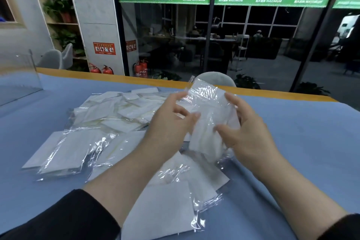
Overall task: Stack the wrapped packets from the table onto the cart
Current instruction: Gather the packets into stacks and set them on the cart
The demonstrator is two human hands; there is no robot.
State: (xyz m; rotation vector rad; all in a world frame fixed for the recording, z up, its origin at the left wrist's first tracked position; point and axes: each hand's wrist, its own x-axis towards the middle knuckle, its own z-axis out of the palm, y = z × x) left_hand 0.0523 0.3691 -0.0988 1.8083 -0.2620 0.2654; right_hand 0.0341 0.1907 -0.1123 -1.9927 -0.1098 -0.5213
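Note:
Both my hands hold one white packet in clear plastic wrap (209, 117) up above the blue table (302, 142). My left hand (171, 121) grips its left edge, thumb across the front. My right hand (245, 128) grips its right side with curled fingers. A heap of several more wrapped white packets (109, 111) lies on the table to the left. Other packets lie flat in front of me, one large one (167, 206) under my left forearm. No cart is in view.
A clear acrylic box (17, 76) stands at the table's far left. The table's orange far edge (155, 80) runs across, with a grey chair back (216, 79) behind it. Beyond are glass walls, fire extinguishers and shelves.

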